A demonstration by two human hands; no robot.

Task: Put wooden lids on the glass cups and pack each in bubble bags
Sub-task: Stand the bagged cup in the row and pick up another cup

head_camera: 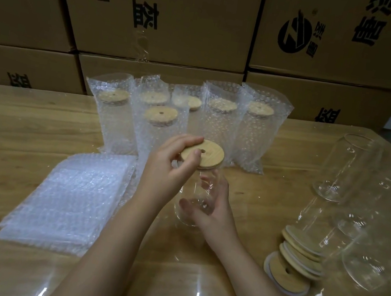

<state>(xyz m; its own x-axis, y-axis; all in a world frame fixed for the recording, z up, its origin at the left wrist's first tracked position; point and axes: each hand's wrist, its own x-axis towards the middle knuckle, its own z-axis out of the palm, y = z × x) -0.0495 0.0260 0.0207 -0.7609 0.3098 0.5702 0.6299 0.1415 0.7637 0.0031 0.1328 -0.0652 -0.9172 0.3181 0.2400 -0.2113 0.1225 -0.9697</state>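
Our left hand (pixel 168 166) pinches the lid (pixel 203 154) by its edge, thumb on top near the hole, and holds it on the mouth of the cup (pixel 205 186). Our right hand (pixel 209 210) wraps the cup's lower body, fingers curled round the glass. The cup stands upright at mid-table (pixel 12 131). Flat bags (pixel 66 194) lie stacked to the left. Six packed cups (pixel 215 122) stand behind, loose lids (pixel 297 261) and empty cups (pixel 347 169) to the right, boxes (pixel 159 14) at the back
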